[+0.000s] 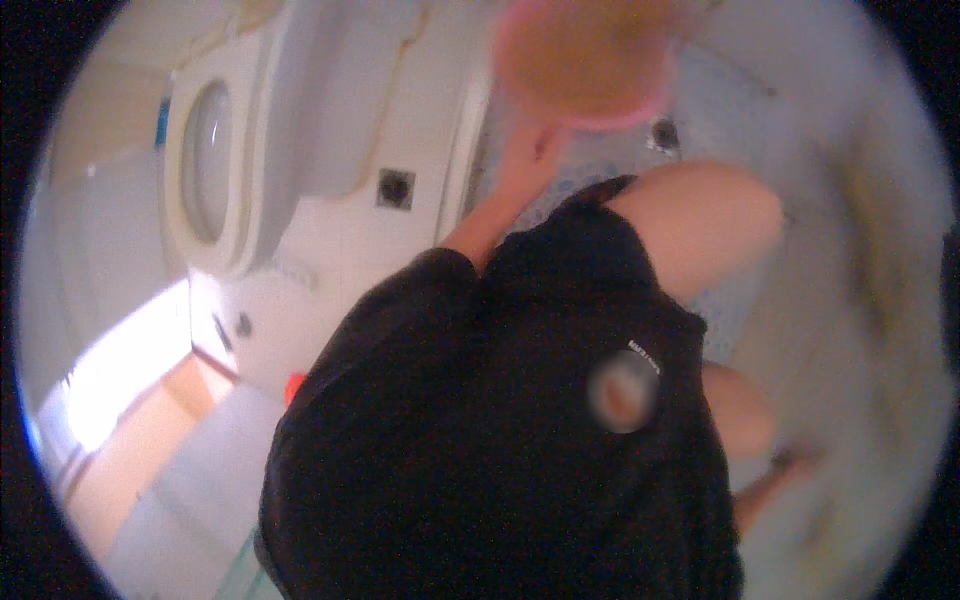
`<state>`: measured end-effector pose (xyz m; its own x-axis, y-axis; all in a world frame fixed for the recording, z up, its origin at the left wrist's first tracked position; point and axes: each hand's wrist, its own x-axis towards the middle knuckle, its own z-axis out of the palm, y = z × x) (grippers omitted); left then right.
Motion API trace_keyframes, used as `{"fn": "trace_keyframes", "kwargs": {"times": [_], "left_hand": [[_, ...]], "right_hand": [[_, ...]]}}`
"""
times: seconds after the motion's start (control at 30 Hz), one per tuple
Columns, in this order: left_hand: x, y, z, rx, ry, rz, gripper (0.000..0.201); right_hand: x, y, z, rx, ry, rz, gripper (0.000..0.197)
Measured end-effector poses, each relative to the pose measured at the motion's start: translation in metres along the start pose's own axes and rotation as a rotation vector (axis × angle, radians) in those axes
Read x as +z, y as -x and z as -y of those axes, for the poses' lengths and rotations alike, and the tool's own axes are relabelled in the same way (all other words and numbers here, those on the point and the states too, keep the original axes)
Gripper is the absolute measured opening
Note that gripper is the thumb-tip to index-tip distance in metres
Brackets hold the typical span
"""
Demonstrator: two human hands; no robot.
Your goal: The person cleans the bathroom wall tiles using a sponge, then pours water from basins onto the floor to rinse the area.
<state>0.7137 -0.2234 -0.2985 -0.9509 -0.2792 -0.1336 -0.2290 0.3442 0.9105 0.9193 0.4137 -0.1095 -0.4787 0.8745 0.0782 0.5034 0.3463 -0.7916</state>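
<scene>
A round pink basin (608, 123) is at the top of the view, blurred, its inside brownish; what is in it I cannot make out. My left hand (537, 147) is at its near rim and appears closed on it, though the fingers blend into the pink. The left forearm reaches up from a black sleeve. Past my bent knees (715, 225), at the lower right, my right hand (793, 464) shows small and smeared beside the pale wall. Whether it holds anything cannot be seen.
Below the basin lies a bluish patterned floor with a metal drain (663, 135). A raised pale ledge (462, 150) separates it from a white floor with a square drain (396, 188). A white toilet (185, 190) stands left. A stained wall (850, 300) rises right.
</scene>
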Motion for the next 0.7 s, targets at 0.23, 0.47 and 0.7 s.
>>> {"fn": "trace_keyframes", "kwargs": {"times": [0.23,0.47,0.7], "left_hand": [[-0.058,0.137,0.137,-0.566,-0.344,-0.274,0.037],[-0.062,0.214,0.177,-0.964,-0.338,0.01,0.045],[-0.054,0.263,0.203,-0.928,-0.567,0.112,0.038]], "right_hand": [[0.076,-0.09,0.082,-0.337,0.071,0.264,0.033],[0.217,-0.045,0.151,-0.398,0.288,0.624,0.041],[0.264,-0.057,0.152,-0.326,0.257,0.805,0.045]]}}
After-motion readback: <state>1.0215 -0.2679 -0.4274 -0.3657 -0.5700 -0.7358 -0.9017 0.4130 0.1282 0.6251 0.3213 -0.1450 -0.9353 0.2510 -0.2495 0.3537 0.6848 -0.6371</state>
